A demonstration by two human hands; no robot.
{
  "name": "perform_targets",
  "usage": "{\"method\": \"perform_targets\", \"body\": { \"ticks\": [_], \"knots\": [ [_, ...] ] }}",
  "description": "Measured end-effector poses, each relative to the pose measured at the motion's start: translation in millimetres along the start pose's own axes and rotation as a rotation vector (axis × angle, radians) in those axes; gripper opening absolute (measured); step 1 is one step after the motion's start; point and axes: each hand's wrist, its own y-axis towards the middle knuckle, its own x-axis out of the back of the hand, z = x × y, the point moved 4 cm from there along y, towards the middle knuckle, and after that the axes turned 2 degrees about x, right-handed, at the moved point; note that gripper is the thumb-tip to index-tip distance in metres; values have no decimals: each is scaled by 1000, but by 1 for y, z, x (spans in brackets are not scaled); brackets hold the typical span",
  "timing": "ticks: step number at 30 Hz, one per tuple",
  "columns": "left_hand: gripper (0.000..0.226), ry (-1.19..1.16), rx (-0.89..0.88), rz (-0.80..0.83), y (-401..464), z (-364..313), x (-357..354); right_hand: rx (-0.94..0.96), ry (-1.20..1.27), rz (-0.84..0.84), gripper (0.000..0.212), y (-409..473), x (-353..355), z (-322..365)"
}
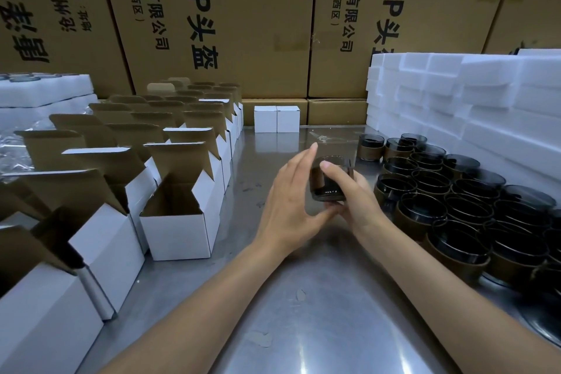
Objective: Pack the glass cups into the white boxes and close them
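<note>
Both hands on one dark glass cup (329,179), held above the steel worktop (303,297).

Right hand (355,200) grips the cup, thumb curled across its near wall. Left hand (291,200) lies against the cup's left side, fingers (305,161) straight and pressed together. Left of the fingers: rows of open white boxes (179,222). Right of them: massed glass cups (455,200), white foam blocks (470,100) behind. Beyond the fingertips: two closed white boxes (277,118).

cup (329,181): dark smoky | boxes (179,222): white, brown inside | table (303,297): silver
</note>
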Motion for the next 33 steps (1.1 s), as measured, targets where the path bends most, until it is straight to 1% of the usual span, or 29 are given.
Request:
{"method": "perform_targets", "body": {
  "ticks": [3,4,6,7,8,9,10,11,12,14,16,17,19,22,24,27,29,31,33],
  "knots": [
    [70,-92,57,-28,1,4,1,-64,96,119,41,-2,-8,0],
    [67,-133,96,-57,2,7,3,-117,182,173,50,-2,-9,0],
    [67,-211,174,-112,2,12,5,-256,357,276,77,-3,-9,-2],
    [67,-240,197,-132,2,14,6,-319,404,337,85,-4,-7,-2],
    [67,-261,209,-145,2,15,6,-363,427,403,86,-6,-6,-3],
    [67,-270,217,-150,2,16,7,-377,430,450,81,-7,-7,-4],
    [67,-272,226,-151,3,16,6,-363,424,463,72,-7,-8,-5],
    [68,-269,233,-148,2,17,6,-325,408,434,65,-6,-10,-5],
    [72,-268,237,-138,2,18,4,-264,379,365,62,-3,-12,-5],
    [86,-256,229,-103,1,20,1,-114,280,166,62,1,-13,-4],
    [98,-215,193,-65,1,19,-1,-39,187,14,64,3,-12,-6],
    [100,-192,172,-57,0,17,-1,-22,149,-27,66,3,-10,-7],
    [95,-156,132,-66,0,14,0,-2,86,-58,70,2,-7,-7],
    [75,-154,109,-108,2,11,3,-19,56,-23,80,0,-8,-6],
    [63,-197,153,-151,3,13,6,-99,183,71,86,-1,-13,-6],
    [58,-261,227,-177,3,18,8,-329,432,227,86,-5,-16,-7],
    [58,-294,257,-183,3,21,8,-405,471,306,89,-7,-15,-7],
    [58,-309,278,-176,2,22,8,-402,478,341,82,-8,-17,-7],
    [62,-317,284,-149,2,22,6,-322,465,292,68,-6,-18,-6]
  ]
}}
